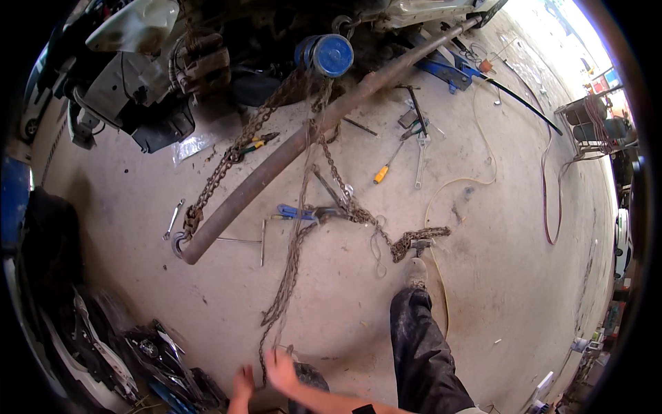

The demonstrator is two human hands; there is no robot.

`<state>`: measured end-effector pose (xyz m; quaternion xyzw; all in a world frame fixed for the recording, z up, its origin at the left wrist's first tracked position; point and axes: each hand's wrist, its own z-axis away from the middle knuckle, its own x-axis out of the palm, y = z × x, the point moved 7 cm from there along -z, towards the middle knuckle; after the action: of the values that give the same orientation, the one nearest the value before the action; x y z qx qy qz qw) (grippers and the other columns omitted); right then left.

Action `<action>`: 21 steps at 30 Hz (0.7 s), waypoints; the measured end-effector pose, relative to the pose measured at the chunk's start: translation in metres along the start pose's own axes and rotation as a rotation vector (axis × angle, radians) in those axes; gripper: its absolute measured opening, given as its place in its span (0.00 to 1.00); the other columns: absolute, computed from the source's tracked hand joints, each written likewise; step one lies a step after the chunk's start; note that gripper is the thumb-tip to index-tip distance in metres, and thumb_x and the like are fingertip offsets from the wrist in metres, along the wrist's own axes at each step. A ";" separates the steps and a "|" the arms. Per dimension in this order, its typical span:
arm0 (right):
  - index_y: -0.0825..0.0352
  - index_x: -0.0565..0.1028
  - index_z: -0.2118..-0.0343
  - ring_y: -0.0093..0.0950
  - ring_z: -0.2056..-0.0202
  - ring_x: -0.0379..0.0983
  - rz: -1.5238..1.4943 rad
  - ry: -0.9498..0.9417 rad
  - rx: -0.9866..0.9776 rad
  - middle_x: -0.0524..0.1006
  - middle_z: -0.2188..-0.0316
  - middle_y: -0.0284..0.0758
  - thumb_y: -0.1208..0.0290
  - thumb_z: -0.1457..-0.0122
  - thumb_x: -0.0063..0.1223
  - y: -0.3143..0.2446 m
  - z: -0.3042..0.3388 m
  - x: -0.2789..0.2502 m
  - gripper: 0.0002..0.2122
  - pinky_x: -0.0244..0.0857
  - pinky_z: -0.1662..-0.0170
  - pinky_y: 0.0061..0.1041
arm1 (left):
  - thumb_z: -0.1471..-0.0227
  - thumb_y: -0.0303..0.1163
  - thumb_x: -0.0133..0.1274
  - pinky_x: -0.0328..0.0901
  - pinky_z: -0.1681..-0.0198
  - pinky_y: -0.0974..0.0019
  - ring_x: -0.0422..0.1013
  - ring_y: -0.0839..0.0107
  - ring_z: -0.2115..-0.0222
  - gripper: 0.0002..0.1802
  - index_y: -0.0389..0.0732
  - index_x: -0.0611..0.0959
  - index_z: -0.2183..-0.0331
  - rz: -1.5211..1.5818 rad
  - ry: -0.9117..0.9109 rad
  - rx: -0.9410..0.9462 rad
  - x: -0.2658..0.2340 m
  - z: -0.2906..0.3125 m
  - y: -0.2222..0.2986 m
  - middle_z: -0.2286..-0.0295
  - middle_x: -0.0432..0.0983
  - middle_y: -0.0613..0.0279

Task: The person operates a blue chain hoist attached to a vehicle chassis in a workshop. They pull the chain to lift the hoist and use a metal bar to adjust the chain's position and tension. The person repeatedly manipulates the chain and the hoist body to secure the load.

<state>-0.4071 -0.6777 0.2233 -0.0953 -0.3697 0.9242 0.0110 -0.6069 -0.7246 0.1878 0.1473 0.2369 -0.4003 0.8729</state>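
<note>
Rust-brown chain [288,281], brown pipe [276,157], blue hoist [334,56], yellow-handled screwdriver [380,174], beige-grey floor [510,297]

No words, numbers or signs can be read anywhere here; any marking on the round blue end of the chain hoist [334,56] is too small and blurred to make out.
</note>
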 end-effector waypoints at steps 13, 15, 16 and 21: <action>0.71 0.63 0.51 0.41 0.53 0.68 0.382 -1.126 -0.032 0.71 0.57 0.50 0.58 0.38 0.37 0.107 0.026 0.002 0.20 0.59 0.49 0.35 | 0.43 0.37 0.42 0.58 0.77 0.65 0.60 0.74 0.81 0.19 0.33 0.70 0.79 0.394 0.158 0.503 -0.055 0.119 0.162 0.85 0.65 0.60; 0.71 0.61 0.48 0.40 0.52 0.67 0.345 -0.907 -0.012 0.70 0.55 0.49 0.58 0.37 0.36 0.111 -0.059 -0.011 0.22 0.58 0.47 0.34 | 0.43 0.51 0.37 0.63 0.69 0.47 0.68 0.42 0.72 0.29 0.32 0.77 0.69 0.159 0.131 0.429 -0.038 0.159 0.103 0.75 0.72 0.40; 0.71 0.61 0.47 0.39 0.51 0.67 0.256 -0.739 -0.001 0.70 0.54 0.49 0.58 0.37 0.36 0.097 -0.117 -0.030 0.23 0.57 0.46 0.33 | 0.43 0.49 0.38 0.63 0.70 0.48 0.68 0.41 0.72 0.27 0.32 0.77 0.70 0.124 0.070 0.380 -0.033 0.177 0.076 0.75 0.73 0.40; 0.68 0.66 0.51 0.35 0.59 0.70 -1.114 -0.207 0.002 0.73 0.61 0.45 0.43 0.39 0.28 -0.164 -0.246 -0.141 0.30 0.63 0.57 0.33 | 0.42 0.43 0.38 0.64 0.69 0.51 0.69 0.48 0.72 0.21 0.36 0.75 0.59 -0.147 -0.175 0.044 0.008 0.201 -0.030 0.71 0.74 0.42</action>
<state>-0.2315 -0.4036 0.1853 0.2055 -0.3625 0.7836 0.4609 -0.5660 -0.8379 0.3512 0.1130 0.1614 -0.4796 0.8551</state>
